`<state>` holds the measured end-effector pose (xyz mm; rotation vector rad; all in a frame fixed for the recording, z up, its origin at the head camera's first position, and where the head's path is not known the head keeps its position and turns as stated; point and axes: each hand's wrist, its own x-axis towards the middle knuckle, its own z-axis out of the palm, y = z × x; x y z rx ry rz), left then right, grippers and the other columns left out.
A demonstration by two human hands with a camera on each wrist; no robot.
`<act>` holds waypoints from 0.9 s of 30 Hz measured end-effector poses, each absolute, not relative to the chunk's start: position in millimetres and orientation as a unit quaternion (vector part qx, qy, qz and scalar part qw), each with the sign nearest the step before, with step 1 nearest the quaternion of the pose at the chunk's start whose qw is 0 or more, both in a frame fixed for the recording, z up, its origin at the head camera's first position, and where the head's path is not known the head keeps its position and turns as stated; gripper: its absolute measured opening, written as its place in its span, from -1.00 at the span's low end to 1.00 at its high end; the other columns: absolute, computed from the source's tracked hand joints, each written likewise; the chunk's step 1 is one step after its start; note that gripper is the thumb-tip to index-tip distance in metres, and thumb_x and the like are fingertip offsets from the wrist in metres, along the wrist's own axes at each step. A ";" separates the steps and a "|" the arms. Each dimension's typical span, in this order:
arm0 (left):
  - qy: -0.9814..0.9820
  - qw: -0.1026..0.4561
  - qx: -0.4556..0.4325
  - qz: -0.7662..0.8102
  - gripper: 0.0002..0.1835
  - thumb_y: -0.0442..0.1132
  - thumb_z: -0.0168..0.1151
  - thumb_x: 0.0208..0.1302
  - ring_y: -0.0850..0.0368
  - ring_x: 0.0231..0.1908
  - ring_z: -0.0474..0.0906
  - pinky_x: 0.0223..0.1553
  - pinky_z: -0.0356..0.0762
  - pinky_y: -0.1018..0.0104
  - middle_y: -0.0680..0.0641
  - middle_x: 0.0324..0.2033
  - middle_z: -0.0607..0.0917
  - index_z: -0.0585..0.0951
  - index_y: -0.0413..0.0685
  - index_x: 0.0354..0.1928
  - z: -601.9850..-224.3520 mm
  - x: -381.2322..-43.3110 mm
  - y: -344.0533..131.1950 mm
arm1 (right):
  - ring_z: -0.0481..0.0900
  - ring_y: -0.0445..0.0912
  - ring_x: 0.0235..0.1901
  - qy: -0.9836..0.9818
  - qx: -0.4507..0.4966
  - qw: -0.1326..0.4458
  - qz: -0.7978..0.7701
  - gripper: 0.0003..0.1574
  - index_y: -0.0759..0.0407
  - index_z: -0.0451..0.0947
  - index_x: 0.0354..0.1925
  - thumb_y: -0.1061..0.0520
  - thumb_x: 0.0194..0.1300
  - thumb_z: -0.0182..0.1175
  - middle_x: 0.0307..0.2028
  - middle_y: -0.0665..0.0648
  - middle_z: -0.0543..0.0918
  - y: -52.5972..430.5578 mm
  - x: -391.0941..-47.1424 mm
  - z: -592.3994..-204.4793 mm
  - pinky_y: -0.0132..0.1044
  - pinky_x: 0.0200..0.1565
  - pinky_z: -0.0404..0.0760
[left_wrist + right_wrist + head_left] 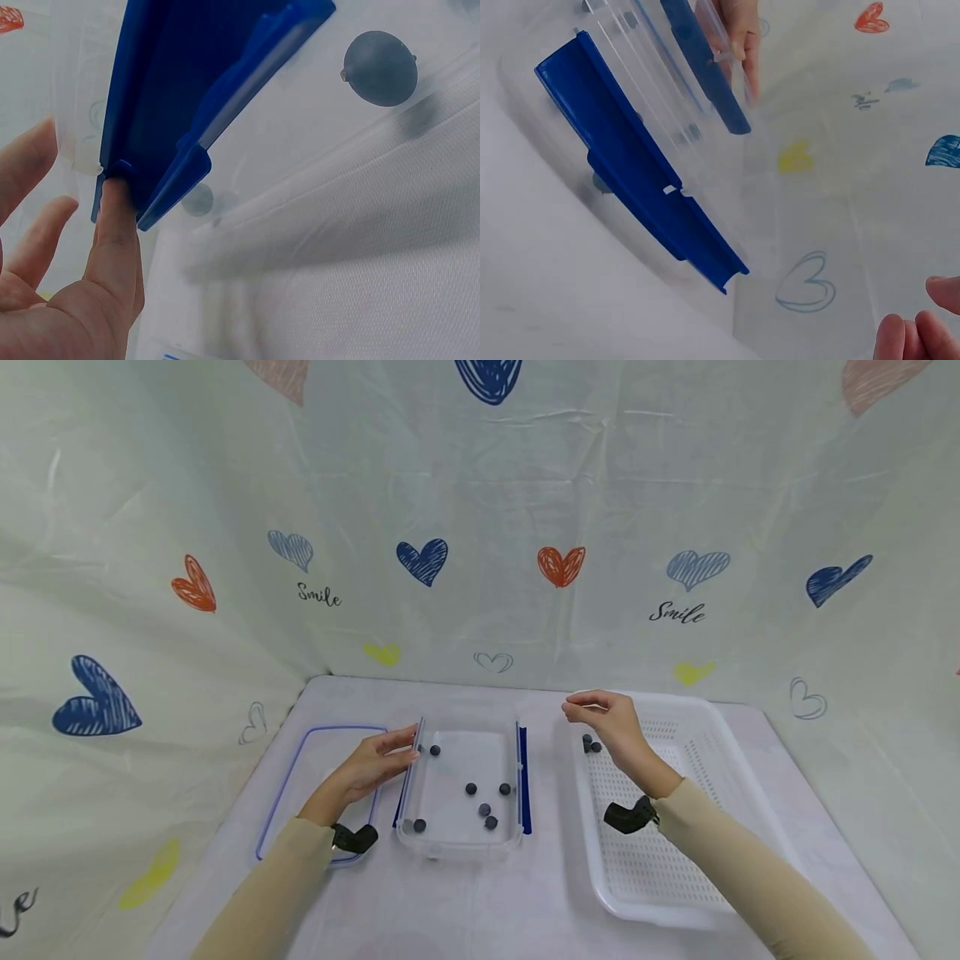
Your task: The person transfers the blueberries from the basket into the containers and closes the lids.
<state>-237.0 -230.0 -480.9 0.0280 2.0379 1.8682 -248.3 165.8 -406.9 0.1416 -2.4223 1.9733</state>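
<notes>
A clear plastic box (457, 843) with blue side latches holds several small dark balls (484, 810). My left hand (378, 760) touches its left side with fairly straight fingers. Close up, one of those fingers lies against the lower end of a hanging blue latch (169, 90), and the others extend beside the clear wall. Over the far left part of a white perforated basket (611, 897), my right hand (611, 722) is raised. Its thumb and fingertips stand slightly apart in the right wrist view, nothing visible between them. Dark balls (596, 747) show below it at the basket's left side.
Left of the box lies a clear lid (300, 793) with a blue seal, partly covered by my left hand and forearm. A pale cloth (525, 902) covers the table. Behind it hangs a heart-printed curtain (487, 485).
</notes>
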 end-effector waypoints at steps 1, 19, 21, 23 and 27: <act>0.724 0.188 0.010 0.663 -0.24 -0.24 0.37 0.32 -0.06 0.28 0.40 0.36 0.28 0.00 -0.27 0.44 0.24 0.28 -0.04 0.50 -480.8 -236.8 -230.1 | 0.71 0.05 -0.15 -0.774 0.045 0.010 0.631 -0.56 0.46 0.61 0.00 0.14 0.30 0.37 -0.11 0.20 0.68 168.3 -248.8 -407.6 -0.25 0.03 0.63; 0.726 0.190 0.016 0.661 -0.27 -0.25 0.33 0.35 0.00 0.25 0.42 0.35 0.29 0.03 -0.30 0.44 0.24 0.26 -0.06 0.51 -480.3 -238.5 -230.5 | 0.68 -0.21 -0.33 -0.792 -0.023 0.040 0.609 -0.53 0.58 0.55 0.02 0.21 0.31 0.34 -0.29 -0.01 0.72 212.6 -260.0 -444.4 -0.42 -0.11 0.61; 0.726 0.190 0.014 0.661 -0.28 -0.27 0.31 0.36 0.02 0.22 0.43 0.35 0.29 0.03 -0.30 0.43 0.24 0.27 -0.06 0.50 -480.3 -237.9 -230.0 | 0.67 -0.25 -0.37 -0.794 -0.034 0.047 0.605 -0.53 0.59 0.55 0.02 0.23 0.29 0.35 -0.32 -0.04 0.72 217.9 -262.5 -451.0 -0.43 -0.15 0.60; 0.727 0.189 0.009 0.661 -0.29 -0.29 0.30 0.37 0.03 0.21 0.45 0.35 0.30 0.03 -0.29 0.43 0.26 0.28 -0.05 0.50 -480.0 -237.0 -229.2 | 0.64 -0.29 -0.40 -0.799 -0.042 0.050 0.597 -0.53 0.59 0.56 0.01 0.23 0.28 0.36 -0.33 -0.06 0.72 222.2 -264.8 -456.2 -0.43 -0.17 0.58; 0.728 0.185 0.001 0.661 -0.29 -0.29 0.32 0.35 0.02 0.21 0.46 0.34 0.31 0.02 -0.26 0.43 0.28 0.30 -0.02 0.49 -478.9 -236.1 -228.3 | 0.61 -0.33 -0.43 -0.813 -0.048 0.051 0.578 -0.55 0.57 0.57 0.01 0.23 0.28 0.36 -0.32 0.00 0.73 228.0 -267.8 -463.0 -0.39 -0.18 0.59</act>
